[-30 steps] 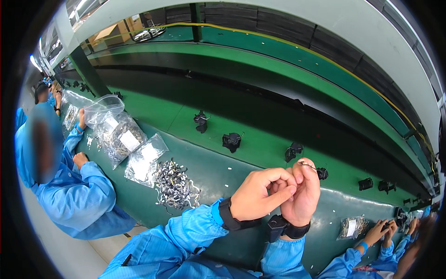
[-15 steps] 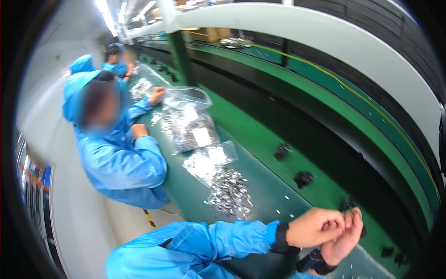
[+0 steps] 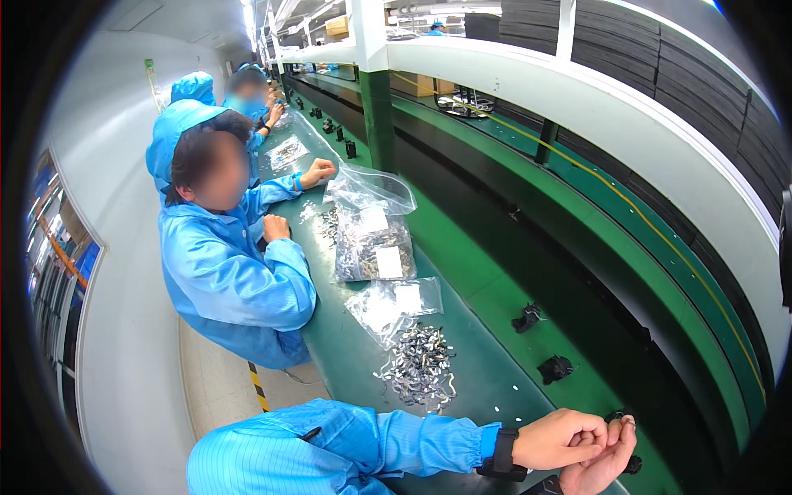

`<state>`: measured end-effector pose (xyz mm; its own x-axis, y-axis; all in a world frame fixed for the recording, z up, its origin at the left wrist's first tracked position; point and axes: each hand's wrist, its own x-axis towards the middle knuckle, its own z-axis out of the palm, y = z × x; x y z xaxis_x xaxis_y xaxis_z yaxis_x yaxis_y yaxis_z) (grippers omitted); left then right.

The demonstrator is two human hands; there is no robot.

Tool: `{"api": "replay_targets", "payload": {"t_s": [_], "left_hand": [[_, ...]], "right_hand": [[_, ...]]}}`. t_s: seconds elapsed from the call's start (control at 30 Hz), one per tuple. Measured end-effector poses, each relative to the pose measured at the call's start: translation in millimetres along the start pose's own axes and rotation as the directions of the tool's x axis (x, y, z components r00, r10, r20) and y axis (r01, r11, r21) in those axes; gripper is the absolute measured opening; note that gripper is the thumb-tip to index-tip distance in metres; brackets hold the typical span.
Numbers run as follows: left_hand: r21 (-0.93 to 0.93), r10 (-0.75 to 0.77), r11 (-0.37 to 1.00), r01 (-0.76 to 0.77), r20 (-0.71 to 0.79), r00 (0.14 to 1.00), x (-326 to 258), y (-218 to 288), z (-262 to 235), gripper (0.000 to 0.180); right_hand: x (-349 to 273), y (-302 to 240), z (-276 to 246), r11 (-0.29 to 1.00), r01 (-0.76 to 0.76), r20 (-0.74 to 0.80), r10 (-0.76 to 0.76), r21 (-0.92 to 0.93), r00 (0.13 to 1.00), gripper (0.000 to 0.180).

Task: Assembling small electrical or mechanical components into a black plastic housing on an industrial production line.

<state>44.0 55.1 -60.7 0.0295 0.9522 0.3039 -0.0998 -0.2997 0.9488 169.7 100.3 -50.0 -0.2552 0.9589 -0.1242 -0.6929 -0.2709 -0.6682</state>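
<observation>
1. The left hand (image 3: 559,437) is mostly closed: its fingers curl inward, and the thumb and fingers press together against the right hand's fingers.
2. The right hand (image 3: 606,469) is half closed, palm turned partly up, fingers bent and their tips drawn together.
3. The two hands meet in front of the person, over the far edge of the counter (image 3: 483,375), toward the lower right.
4. A small dark piece (image 3: 631,423) seems to show at the right fingertips; whether the left hand grips any of it cannot be told.
5. That piece is thin and mostly hidden by the fingers, so its shape, pointing direction and long axis cannot be made out.
6. Beyond the counter's far edge, black parts sit on a green strip (image 3: 487,285): one (image 3: 526,318) compact and blocky with thin bits jutting out, another (image 3: 556,370) rounder, others partly behind the hands.
7. Left of the hands, nearer the counter's near edge, lies a loose pile of small wired pieces (image 3: 417,363), black, white and some yellowish, pointing every way.
8. Past it lie a flat clear bag (image 3: 421,295) and a bulging clear bag (image 3: 351,256) with white labels.
</observation>
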Motion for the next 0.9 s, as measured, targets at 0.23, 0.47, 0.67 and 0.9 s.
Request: {"api": "replay_targets", "payload": {"t_s": [0.23, 0.47, 0.67, 0.9], "left_hand": [[0.022, 0.010, 1.000, -0.011, 0.005, 1.000, -1, -4, 1, 0.012], [0.049, -0.017, 0.999, 0.016, 0.012, 1.000, 0, 0, -1, 0.011], [0.046, -0.001, 0.999, 0.001, 0.015, 1.000, 1, -1, -2, 0.013], [0.065, -0.008, 0.998, 0.007, 0.021, 1.000, 1, -6, -2, 0.015]], "right_hand": [[-2, 1, -1, 1.000, -0.002, -0.036, 0.002, 0.009, 0.999, 0.013], [4, 13, -4, 0.998, 0.061, -0.049, -0.060, 0.020, 0.997, 0.014], [6, 20, -7, 0.990, 0.118, -0.091, -0.110, 0.082, 0.990, 0.014], [7, 21, -11, 0.989, 0.123, -0.104, -0.114, 0.082, 0.988, 0.014]]}}
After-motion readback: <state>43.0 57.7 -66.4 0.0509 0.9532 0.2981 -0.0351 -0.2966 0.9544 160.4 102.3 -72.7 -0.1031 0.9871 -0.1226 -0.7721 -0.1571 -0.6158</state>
